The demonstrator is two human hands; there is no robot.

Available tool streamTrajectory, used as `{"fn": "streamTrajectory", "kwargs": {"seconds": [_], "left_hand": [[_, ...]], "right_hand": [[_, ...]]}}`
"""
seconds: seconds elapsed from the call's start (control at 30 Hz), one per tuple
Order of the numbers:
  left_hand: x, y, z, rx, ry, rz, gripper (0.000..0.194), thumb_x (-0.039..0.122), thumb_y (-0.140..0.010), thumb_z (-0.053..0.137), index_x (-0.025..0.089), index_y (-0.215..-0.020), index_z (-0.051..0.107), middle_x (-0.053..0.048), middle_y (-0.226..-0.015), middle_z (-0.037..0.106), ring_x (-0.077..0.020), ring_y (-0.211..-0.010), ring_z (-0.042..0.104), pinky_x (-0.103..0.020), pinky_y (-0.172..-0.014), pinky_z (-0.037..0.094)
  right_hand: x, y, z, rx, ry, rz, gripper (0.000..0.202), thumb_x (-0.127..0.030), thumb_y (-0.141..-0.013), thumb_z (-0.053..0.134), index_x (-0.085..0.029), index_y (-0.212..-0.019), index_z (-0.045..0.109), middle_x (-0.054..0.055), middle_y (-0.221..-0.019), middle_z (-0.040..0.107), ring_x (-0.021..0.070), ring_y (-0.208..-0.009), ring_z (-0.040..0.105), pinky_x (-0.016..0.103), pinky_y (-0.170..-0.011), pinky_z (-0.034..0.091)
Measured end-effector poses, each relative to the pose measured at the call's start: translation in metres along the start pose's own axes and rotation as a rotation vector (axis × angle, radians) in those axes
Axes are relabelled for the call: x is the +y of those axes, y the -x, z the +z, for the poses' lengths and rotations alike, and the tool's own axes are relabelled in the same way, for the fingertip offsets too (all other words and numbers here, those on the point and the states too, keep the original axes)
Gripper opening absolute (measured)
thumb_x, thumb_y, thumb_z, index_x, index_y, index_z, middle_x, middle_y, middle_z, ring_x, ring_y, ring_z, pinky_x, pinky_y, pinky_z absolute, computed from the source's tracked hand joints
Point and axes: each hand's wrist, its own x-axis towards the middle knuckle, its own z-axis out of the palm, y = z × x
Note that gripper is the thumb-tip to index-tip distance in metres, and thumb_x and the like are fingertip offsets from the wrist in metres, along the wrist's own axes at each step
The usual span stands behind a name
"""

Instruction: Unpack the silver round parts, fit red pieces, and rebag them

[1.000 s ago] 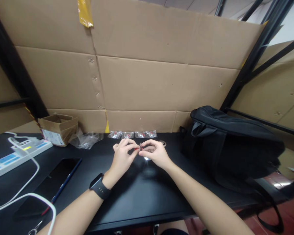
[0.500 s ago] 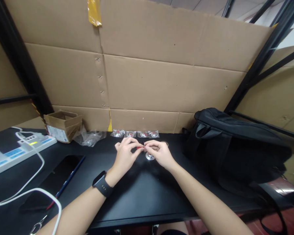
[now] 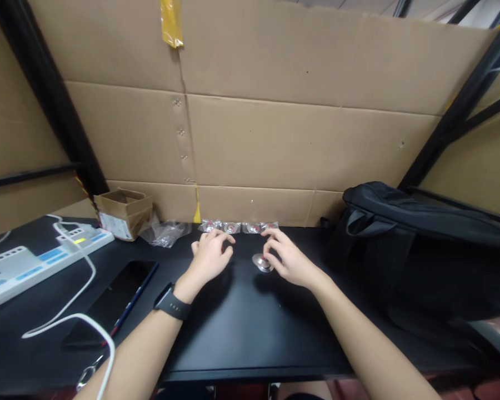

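Note:
My left hand, with a dark watch on its wrist, hovers over the black table. Its fingers curl around a small red thing, only partly visible. To the right, my right hand has thumb and fingertips at the edge of a round, shiny disc, with a bit of red at the fingertips. Behind both hands, several small clear packets with red and silver contents lie in a row by the cardboard wall.
A black bag fills the right side. On the left are a phone, a white power strip with a looping cable, an open cardboard box and crumpled clear plastic.
My hands have moved apart from where their fingertips met. The right one is now at the disc's edge, and the view has shifted slightly.

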Motion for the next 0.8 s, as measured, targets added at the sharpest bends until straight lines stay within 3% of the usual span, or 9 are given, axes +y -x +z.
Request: {"fn": "streamTrajectory", "kwargs": {"seconds": [0.1,0.2,0.37,0.47,0.63,0.7,0.8], "left_hand": [[-0.013,0.000,0.007,-0.090,-0.137,0.022,0.024,0.032,-0.086,0.055,0.032,-0.107,0.067,-0.006,-0.120,0.061,-0.0323,-0.117,0.048,-0.052,-0.092,0.037],[-0.020,-0.001,0.007,-0.070,-0.228,0.013,0.027,0.034,-0.088,0.053,0.030,-0.112,0.066,-0.010,-0.124,0.059,-0.0330,-0.120,0.045,-0.052,-0.093,0.037],[-0.040,-0.010,-0.019,0.232,-0.421,-0.142,0.036,0.032,-0.086,0.054,0.024,-0.121,0.062,-0.016,-0.138,0.050,-0.0381,-0.127,0.036,-0.054,-0.095,0.034],[-0.065,-0.013,-0.033,0.353,-0.447,-0.314,0.048,0.031,-0.083,0.057,0.022,-0.130,0.055,-0.018,-0.131,0.056,-0.0388,-0.123,0.039,-0.054,-0.093,0.035],[-0.099,-0.015,-0.036,0.265,-0.418,-0.450,0.027,0.034,-0.082,0.055,0.024,-0.100,0.071,-0.014,-0.112,0.067,-0.0388,-0.113,0.044,-0.054,-0.089,0.031],[-0.101,-0.016,-0.037,0.290,-0.413,-0.462,0.025,0.034,-0.084,0.052,0.023,-0.090,0.073,-0.014,-0.106,0.068,-0.0378,-0.109,0.046,-0.053,-0.087,0.029],[-0.089,-0.018,-0.044,0.417,-0.381,-0.420,0.025,0.034,-0.086,0.051,0.021,-0.087,0.071,-0.014,-0.102,0.069,-0.0362,-0.107,0.047,-0.051,-0.087,0.028]], "right_hand": [[-0.001,0.000,-0.006,0.006,-0.014,0.008,0.011,-0.022,-0.097,0.051,-0.020,-0.089,0.058,0.012,-0.133,0.050,0.0241,-0.128,0.049,0.041,-0.106,0.042],[0.000,0.000,-0.008,0.001,-0.010,0.023,0.013,-0.024,-0.098,0.050,-0.021,-0.088,0.058,0.012,-0.130,0.051,0.0238,-0.123,0.052,0.039,-0.102,0.045],[0.004,0.002,-0.011,-0.031,0.017,0.050,0.012,-0.024,-0.097,0.050,-0.021,-0.089,0.058,0.010,-0.129,0.052,0.0223,-0.118,0.056,0.038,-0.101,0.046],[0.007,0.005,-0.016,-0.096,0.043,0.040,0.013,-0.022,-0.096,0.051,-0.021,-0.086,0.060,0.010,-0.131,0.052,0.0226,-0.123,0.053,0.038,-0.105,0.043],[0.012,0.008,-0.027,-0.109,0.072,0.048,0.010,-0.020,-0.094,0.053,-0.021,-0.087,0.060,0.009,-0.128,0.054,0.0226,-0.123,0.053,0.038,-0.106,0.042],[0.015,0.009,-0.030,-0.130,0.084,0.059,0.010,-0.020,-0.094,0.054,-0.021,-0.086,0.061,0.009,-0.126,0.056,0.0228,-0.120,0.054,0.038,-0.104,0.043],[0.020,0.012,-0.034,-0.156,0.078,0.081,0.012,-0.020,-0.094,0.052,-0.020,-0.085,0.061,0.009,-0.121,0.058,0.0218,-0.115,0.057,0.036,-0.100,0.045]]}}
